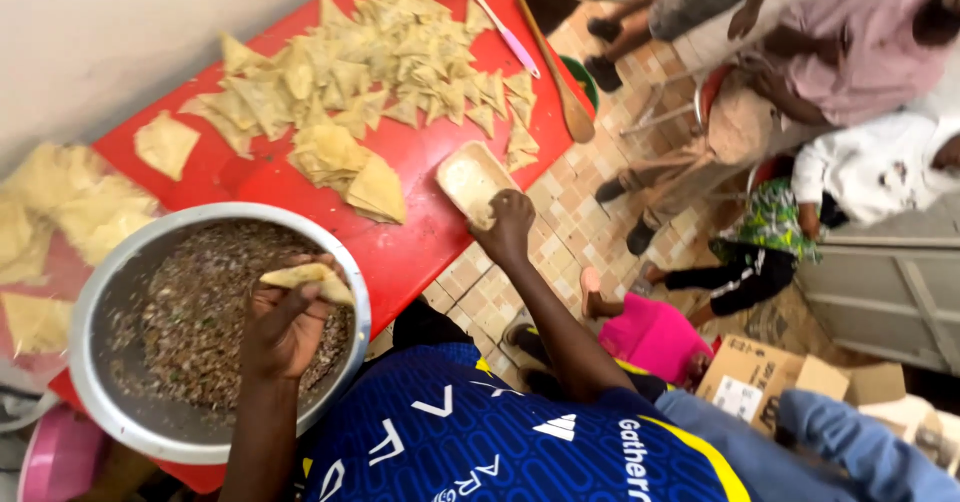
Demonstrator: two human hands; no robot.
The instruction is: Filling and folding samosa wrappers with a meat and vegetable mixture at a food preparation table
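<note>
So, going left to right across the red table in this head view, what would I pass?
Metal bowl of dark filling → left hand holding a folded pastry → pile of folded pastry triangles → small tray of white paste with the right hand at it → wooden spoon.

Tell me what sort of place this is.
Likely a home or small informal kitchen where filled pastries are made by hand. A red table holds a pile of folded pastries, a metal bowl holds minced filling, and people sit close by on a tiled floor.
</note>
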